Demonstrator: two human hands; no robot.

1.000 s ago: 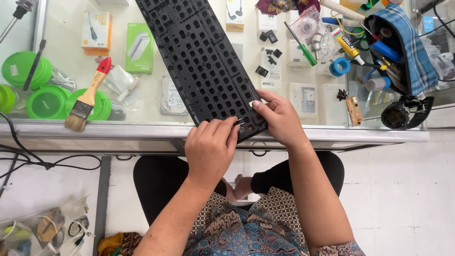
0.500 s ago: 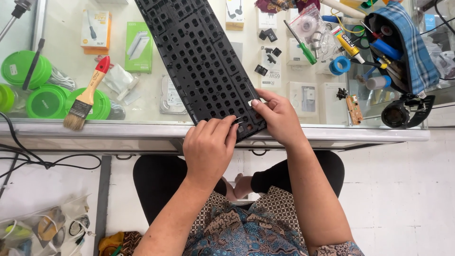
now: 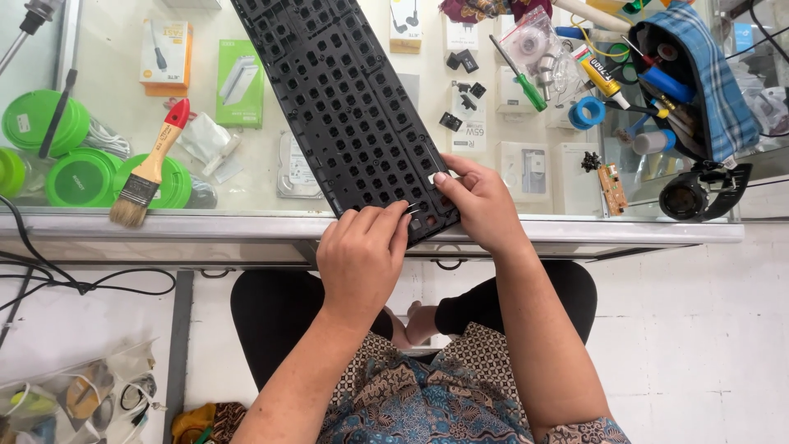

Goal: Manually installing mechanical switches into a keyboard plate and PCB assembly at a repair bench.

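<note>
A paintbrush [image 3: 149, 170] lies well left of the fingers, its bristles over the green round tubs [image 3: 82, 177]. Up and to the right of them sit a green screwdriver [image 3: 520, 76], a blue tape roll [image 3: 587, 113] and a plaid pouch [image 3: 707, 78] of tools.

keyboard frame [image 3: 345, 107]: 1 | paintbrush [image 3: 148, 168]: 1 | green round containers [image 3: 82, 177]: 4 | screwdriver [image 3: 519, 74]: 1 | hands [image 3: 362, 255]: 2

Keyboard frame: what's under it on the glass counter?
Under the black keyboard frame, through the glass counter, a hard drive pokes out. Both hands, left and right, cover its near corner; everything beneath is hidden.
</note>
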